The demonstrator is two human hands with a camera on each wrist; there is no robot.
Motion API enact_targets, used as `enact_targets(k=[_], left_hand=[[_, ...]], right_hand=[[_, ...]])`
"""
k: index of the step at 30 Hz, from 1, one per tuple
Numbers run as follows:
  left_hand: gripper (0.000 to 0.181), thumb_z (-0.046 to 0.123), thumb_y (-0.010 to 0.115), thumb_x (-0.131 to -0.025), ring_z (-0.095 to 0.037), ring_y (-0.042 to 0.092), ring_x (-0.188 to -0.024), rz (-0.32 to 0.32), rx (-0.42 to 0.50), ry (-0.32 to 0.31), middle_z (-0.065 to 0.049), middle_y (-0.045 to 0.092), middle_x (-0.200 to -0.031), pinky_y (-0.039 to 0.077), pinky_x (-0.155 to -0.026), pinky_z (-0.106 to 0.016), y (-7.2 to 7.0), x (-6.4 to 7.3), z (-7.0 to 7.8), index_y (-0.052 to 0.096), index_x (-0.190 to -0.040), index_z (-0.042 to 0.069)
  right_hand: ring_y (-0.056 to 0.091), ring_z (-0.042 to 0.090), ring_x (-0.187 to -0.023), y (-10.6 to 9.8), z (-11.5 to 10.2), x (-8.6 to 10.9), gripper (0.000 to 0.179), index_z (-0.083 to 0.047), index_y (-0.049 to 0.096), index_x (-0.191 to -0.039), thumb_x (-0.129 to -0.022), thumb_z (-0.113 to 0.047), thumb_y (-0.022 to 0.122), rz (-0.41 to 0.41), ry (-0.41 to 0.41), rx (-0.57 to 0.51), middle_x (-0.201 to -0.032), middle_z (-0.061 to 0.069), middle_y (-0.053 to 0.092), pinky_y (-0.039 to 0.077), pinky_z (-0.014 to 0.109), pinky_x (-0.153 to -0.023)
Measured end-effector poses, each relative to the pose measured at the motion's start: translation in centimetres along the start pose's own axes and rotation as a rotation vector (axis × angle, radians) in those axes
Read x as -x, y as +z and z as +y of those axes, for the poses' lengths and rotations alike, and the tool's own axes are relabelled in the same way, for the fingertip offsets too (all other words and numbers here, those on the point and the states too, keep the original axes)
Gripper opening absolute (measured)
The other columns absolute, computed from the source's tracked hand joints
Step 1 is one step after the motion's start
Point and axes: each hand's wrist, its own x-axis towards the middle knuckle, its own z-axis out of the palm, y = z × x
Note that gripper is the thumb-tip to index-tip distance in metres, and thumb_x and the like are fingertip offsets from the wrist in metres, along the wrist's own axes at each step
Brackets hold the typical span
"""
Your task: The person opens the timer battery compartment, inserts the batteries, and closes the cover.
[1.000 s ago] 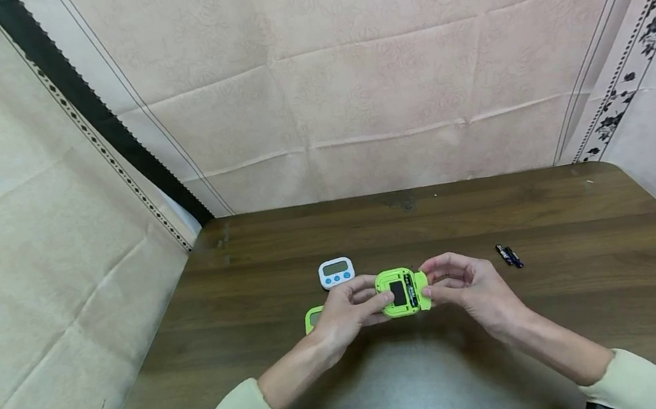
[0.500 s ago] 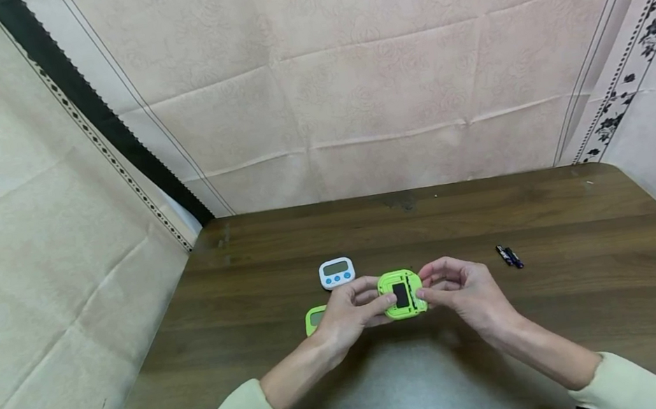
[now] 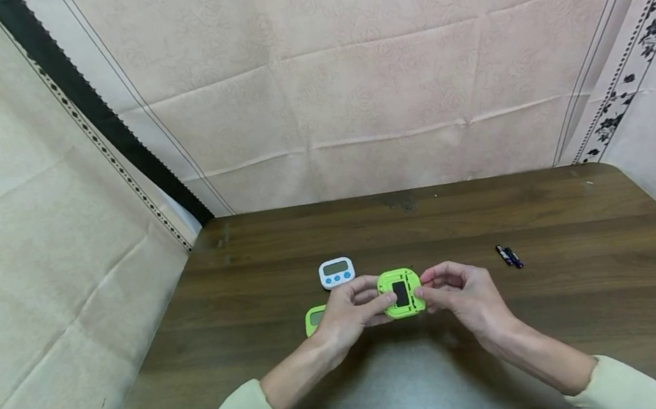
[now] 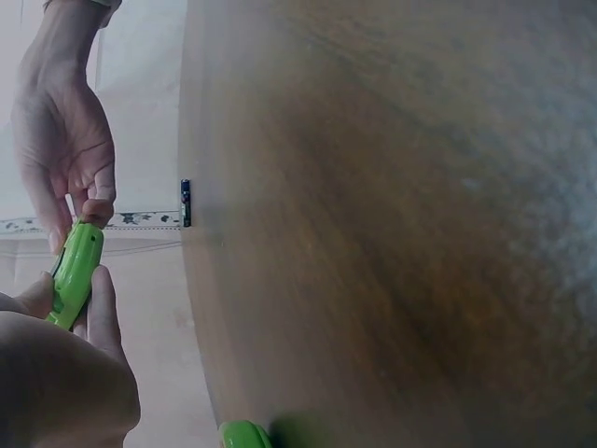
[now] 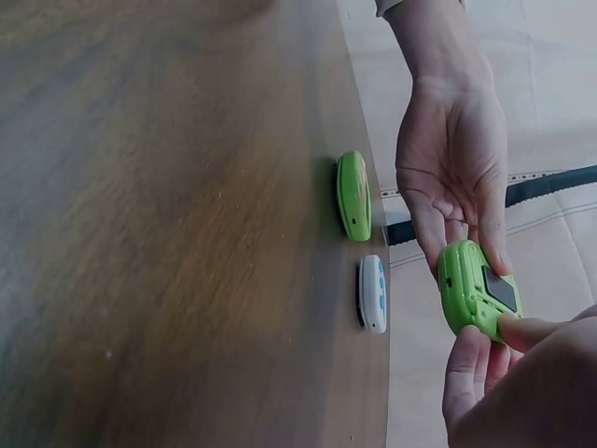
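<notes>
Both hands hold a bright green digital timer (image 3: 399,280) above the table, its back with a dark rectangle turned up. Its left side is gripped by my left hand (image 3: 347,311), thumb on the back and fingers beneath. My right hand (image 3: 469,296) pinches the opposite edge, with the thumb on the battery cover strip. In the right wrist view the timer (image 5: 464,291) shows its rounded side between the two hands. The cover appears to lie flat on the back, though the thumb hides part of it. No batteries show in the timer now.
A white timer (image 3: 337,272) with blue buttons lies beyond my left hand. Another green timer (image 3: 314,318) is partly hidden behind that hand. Two small dark batteries (image 3: 510,256) lie to the right on the wooden table (image 3: 408,228). Cloth walls (image 3: 374,84) surround the table.
The battery cover, held out at the right with a battery visible, has moved left onto the timer's back and now covers the compartment. My right hand moved slightly left with it.
</notes>
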Motion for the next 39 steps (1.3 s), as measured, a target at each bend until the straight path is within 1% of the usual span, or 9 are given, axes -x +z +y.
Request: enact_targets(k=[3, 8, 15, 22, 26, 29, 31, 36, 39], left_hand=[[0.032, 0.008, 0.078, -0.099, -0.026, 0.076, -0.103, 0.005, -0.002, 0.001, -0.016, 0.077, -0.115, 0.065, -0.089, -0.04, 0.0, 0.0, 0.0, 0.069, -0.129, 0.0], [0.033, 0.01, 0.077, -0.099, -0.026, 0.076, -0.104, 0.006, -0.001, -0.004, -0.016, 0.077, -0.116, 0.065, -0.09, -0.039, 0.1, 0.0, 0.1, 0.069, -0.13, 0.001], [0.033, 0.01, 0.077, -0.099, -0.026, 0.076, -0.105, 0.005, -0.002, -0.007, -0.015, 0.077, -0.116, 0.065, -0.09, -0.04, 0.2, 0.0, 0.1, 0.069, -0.13, 0.002], [0.033, 0.012, 0.079, -0.098, -0.026, 0.076, -0.103, 0.031, -0.009, -0.008, -0.015, 0.077, -0.116, 0.065, -0.09, -0.041, 0.3, 0.1, 0.1, 0.07, -0.129, 0.003], [0.033, 0.012, 0.08, -0.097, -0.026, 0.077, -0.102, 0.049, -0.015, -0.01, -0.014, 0.078, -0.115, 0.065, -0.089, -0.04, 0.4, 0.0, 0.1, 0.07, -0.127, 0.003], [0.033, 0.011, 0.08, -0.097, -0.026, 0.077, -0.103, 0.051, -0.011, -0.011, -0.014, 0.078, -0.115, 0.065, -0.088, -0.04, 0.4, 0.0, 0.1, 0.07, -0.127, 0.002], [0.033, 0.01, 0.08, -0.098, -0.026, 0.077, -0.103, 0.046, -0.003, -0.012, -0.015, 0.078, -0.114, 0.065, -0.088, -0.04, 0.4, 0.0, 0.1, 0.07, -0.127, 0.002], [0.031, 0.008, 0.08, -0.097, -0.026, 0.077, -0.102, 0.03, 0.002, 0.004, -0.016, 0.078, -0.113, 0.065, -0.087, -0.04, 0.4, 0.0, 0.1, 0.07, -0.126, 0.001], [0.03, 0.008, 0.08, -0.097, -0.026, 0.077, -0.1, 0.015, 0.002, 0.014, -0.016, 0.078, -0.112, 0.066, -0.087, -0.04, 0.5, 0.0, 0.1, 0.071, -0.125, 0.001]], right_hand=[[0.071, 0.022, -0.082, 0.1, 0.0, 0.0, 0.027, 0.006, 0.07, -0.116, -0.093, -0.003, 0.082, 0.014, 0.003, -0.005, -0.099, 0.012, 0.073, 0.065, 0.035, -0.078], [0.07, 0.02, -0.082, 0.3, 0.2, 0.1, 0.027, 0.007, 0.069, -0.116, -0.094, -0.003, 0.081, 0.036, -0.021, -0.006, -0.1, 0.013, 0.073, 0.065, 0.034, -0.077], [0.072, 0.023, -0.083, 0.4, 0.3, 0.3, 0.026, 0.006, 0.07, -0.117, -0.095, -0.003, 0.08, 0.067, -0.032, 0.024, -0.103, 0.014, 0.074, 0.065, 0.033, -0.076], [0.072, 0.019, -0.08, 0.9, 0.4, 0.3, 0.026, 0.006, 0.071, -0.116, -0.094, -0.003, 0.081, 0.113, -0.073, 0.045, -0.106, 0.015, 0.075, 0.065, 0.03, -0.073], [0.072, 0.019, -0.081, 1.1, 0.4, 0.2, 0.025, 0.005, 0.071, -0.115, -0.094, -0.003, 0.081, 0.118, -0.075, 0.045, -0.104, 0.015, 0.075, 0.065, 0.03, -0.073], [0.071, 0.021, -0.081, 1.0, 0.4, 0.1, 0.025, 0.006, 0.07, -0.116, -0.095, -0.003, 0.08, 0.094, -0.054, 0.026, -0.104, 0.015, 0.074, 0.064, 0.031, -0.073], [0.07, 0.021, -0.082, 0.8, 0.4, 0.0, 0.028, 0.006, 0.069, -0.119, -0.096, -0.004, 0.08, 0.065, -0.03, 0.014, -0.106, 0.014, 0.072, 0.064, 0.032, -0.075], [0.071, 0.017, -0.089, -0.4, 0.2, -0.5, 0.045, 0.006, 0.065, -0.137, -0.098, -0.01, 0.079, -0.049, 0.082, -0.044, -0.12, 0.014, 0.073, 0.064, 0.031, -0.084], [0.073, 0.017, -0.093, -1.1, 0.2, -0.9, 0.05, 0.007, 0.062, -0.141, -0.099, -0.012, 0.079, -0.109, 0.145, -0.089, -0.127, 0.015, 0.072, 0.063, 0.031, -0.089]])
